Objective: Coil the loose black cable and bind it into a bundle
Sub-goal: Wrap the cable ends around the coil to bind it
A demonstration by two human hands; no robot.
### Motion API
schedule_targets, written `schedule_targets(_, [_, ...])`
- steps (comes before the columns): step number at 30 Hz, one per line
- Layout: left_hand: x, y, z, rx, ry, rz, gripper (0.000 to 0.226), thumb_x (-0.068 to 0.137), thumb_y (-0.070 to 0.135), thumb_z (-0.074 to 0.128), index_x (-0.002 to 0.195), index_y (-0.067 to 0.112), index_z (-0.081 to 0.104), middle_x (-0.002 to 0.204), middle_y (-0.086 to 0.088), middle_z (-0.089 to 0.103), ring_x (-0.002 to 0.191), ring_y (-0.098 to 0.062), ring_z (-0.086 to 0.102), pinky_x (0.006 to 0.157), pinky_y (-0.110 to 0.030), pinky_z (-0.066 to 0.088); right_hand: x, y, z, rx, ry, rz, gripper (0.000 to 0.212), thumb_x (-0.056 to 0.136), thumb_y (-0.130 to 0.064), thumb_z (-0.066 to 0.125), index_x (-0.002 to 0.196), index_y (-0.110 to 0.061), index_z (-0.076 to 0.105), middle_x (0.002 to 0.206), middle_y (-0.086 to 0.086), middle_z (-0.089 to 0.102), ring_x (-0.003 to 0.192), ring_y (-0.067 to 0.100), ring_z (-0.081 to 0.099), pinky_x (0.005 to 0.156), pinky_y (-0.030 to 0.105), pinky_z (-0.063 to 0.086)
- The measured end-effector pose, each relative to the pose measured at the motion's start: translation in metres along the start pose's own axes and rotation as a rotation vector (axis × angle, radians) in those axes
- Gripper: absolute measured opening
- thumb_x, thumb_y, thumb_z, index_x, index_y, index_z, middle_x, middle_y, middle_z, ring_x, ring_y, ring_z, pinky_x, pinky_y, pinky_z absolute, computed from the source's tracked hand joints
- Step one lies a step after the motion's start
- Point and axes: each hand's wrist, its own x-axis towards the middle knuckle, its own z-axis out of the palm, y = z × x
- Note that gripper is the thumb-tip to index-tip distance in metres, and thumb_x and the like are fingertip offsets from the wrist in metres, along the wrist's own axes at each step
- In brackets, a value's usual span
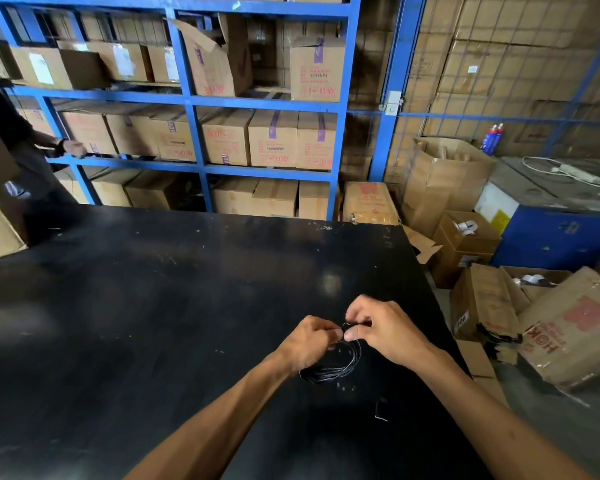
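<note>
Both hands are over the near right part of a black table (153, 289), thumbs and fingertips meeting at one spot. The left hand (310, 341) has its fingers curled and is pinching the top of a coiled black cable (340, 370). The right hand (381, 329) is just beside it, thumb and forefinger pressed onto the same spot. There is something small and dark between the fingertips, maybe a tie or the cable end, too small to tell. The fingertips of the two hands almost touch.

The cable hangs below the hands as several loops bunched together. Its lower curve runs under the left wrist and lies on or just above the tabletop; contact is unclear against the black surface. A short dark scrap (381, 412) lies on the table nearer to the person than the right hand, apart from the coil.

Beyond the hands, past the far table edge, stands a blue shelf rack (191, 133) packed with cardboard boxes (274, 140). To the right of the right hand, off the table, are open boxes (568, 327) on the floor and a blue bin (555, 233). Far left of the left hand, another person (32, 150) stands partly in view, with a hand at the rack.
</note>
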Motion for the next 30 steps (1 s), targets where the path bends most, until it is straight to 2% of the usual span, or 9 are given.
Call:
schedule_targets(4, [-0.005, -0.011, -0.005, -0.253, -0.029, 0.0, 0.019, 0.099, 0.02, 0.055, 0.086, 0.018, 0.07, 0.066, 0.003, 0.049, 0.051, -0.007, 0.042, 0.052, -0.02, 0.037, 0.01, 0.004, 0.01, -0.026, 0.031, 0.013, 0.02, 0.083, -0.022, 0.077, 0.102, -0.025, 0.077, 0.087, -0.011, 0.073, 0.087, 0.009, 0.069, 0.069, 0.009, 0.043])
schedule_targets(8, [-0.007, -0.016, -0.007, -0.438, -0.037, -0.003, 0.019, 0.103, 0.015, 0.051, 0.097, 0.001, 0.062, 0.07, -0.002, 0.046, 0.054, -0.009, 0.042, 0.056, -0.021, 0.041, 0.014, 0.001, 0.012, -0.109, 0.151, 0.026, 0.011, 0.085, -0.018, 0.076, 0.095, -0.021, 0.08, 0.095, -0.002, 0.077, 0.092, 0.017, 0.069, 0.079, 0.026, 0.052])
schedule_targets(13, [0.004, -0.003, -0.02, -0.869, 0.151, -0.276, 0.026, 0.105, 0.006, 0.039, 0.091, -0.004, 0.059, 0.059, -0.002, 0.042, 0.036, -0.005, 0.03, 0.035, -0.019, 0.03, -0.005, -0.005, 0.02, -0.169, 0.129, -0.352, 0.058, 0.09, -0.029, 0.064, 0.146, -0.028, 0.045, 0.15, -0.008, 0.043, 0.138, 0.007, 0.038, 0.111, 0.024, 0.033])
schedule_targets(17, [0.012, 0.011, -0.042, -1.222, 0.302, -0.437, 0.033, 0.1, -0.009, 0.018, 0.08, 0.007, 0.039, 0.05, -0.012, 0.046, 0.024, -0.007, 0.028, 0.028, -0.013, 0.027, -0.021, 0.001, 0.033, -0.288, -0.002, -0.504, 0.073, 0.083, -0.033, 0.061, 0.151, -0.025, 0.038, 0.153, -0.013, 0.04, 0.148, 0.004, 0.025, 0.125, 0.031, 0.013])
schedule_targets(20, [0.012, 0.024, -0.038, -1.333, 0.31, -0.434, 0.037, 0.097, -0.011, 0.014, 0.078, 0.006, 0.04, 0.05, -0.005, 0.037, 0.027, -0.013, 0.034, 0.03, -0.016, 0.035, -0.015, 0.004, 0.042, -0.252, 0.142, -0.498, 0.037, 0.093, -0.027, 0.064, 0.128, -0.015, 0.058, 0.125, -0.001, 0.062, 0.123, 0.014, 0.053, 0.114, 0.037, 0.035])
schedule_targets(23, [0.006, 0.031, -0.032, -1.264, 0.207, -0.428, 0.038, 0.102, -0.002, 0.028, 0.076, -0.006, 0.054, 0.068, -0.019, 0.052, 0.054, -0.028, 0.058, 0.046, -0.041, 0.057, -0.011, -0.001, 0.042, -0.067, 0.142, -0.317, 0.005, 0.104, -0.024, 0.05, 0.106, -0.023, 0.054, 0.098, -0.008, 0.055, 0.087, 0.002, 0.053, 0.077, 0.019, 0.043])
schedule_targets(25, [0.0, 0.031, -0.036, -1.073, 0.129, -0.45, 0.034, 0.107, 0.018, 0.037, 0.091, -0.006, 0.056, 0.078, -0.023, 0.059, 0.071, -0.033, 0.062, 0.059, -0.049, 0.061, -0.005, -0.004, 0.039, 0.173, 0.072, -0.027, 0.01, 0.106, -0.032, 0.043, 0.105, -0.026, 0.051, 0.095, -0.011, 0.058, 0.085, 0.0, 0.058, 0.075, 0.018, 0.045])
schedule_targets(27, [-0.001, 0.024, -0.046, -0.807, 0.101, -0.423, 0.041, 0.107, 0.028, 0.036, 0.102, -0.003, 0.062, 0.072, -0.017, 0.06, 0.065, -0.029, 0.061, 0.065, -0.046, 0.058, 0.003, -0.006, 0.033, 0.59, 0.07, 0.218, 0.015, 0.107, -0.025, 0.044, 0.108, -0.012, 0.051, 0.082, -0.009, 0.058, 0.074, 0.004, 0.062, 0.08, 0.025, 0.053])
schedule_targets(30, [-0.006, 0.019, -0.057, -0.591, 0.163, -0.312, 0.031, 0.101, 0.015, 0.043, 0.109, 0.0, 0.069, 0.064, -0.007, 0.057, 0.055, -0.018, 0.053, 0.061, -0.034, 0.057, 0.01, -0.014, 0.022, 1.207, 0.107, 0.33, 0.017, 0.104, -0.003, 0.042, 0.089, -0.006, 0.048, 0.058, -0.003, 0.041, 0.048, 0.01, 0.044, 0.064, 0.034, 0.06])
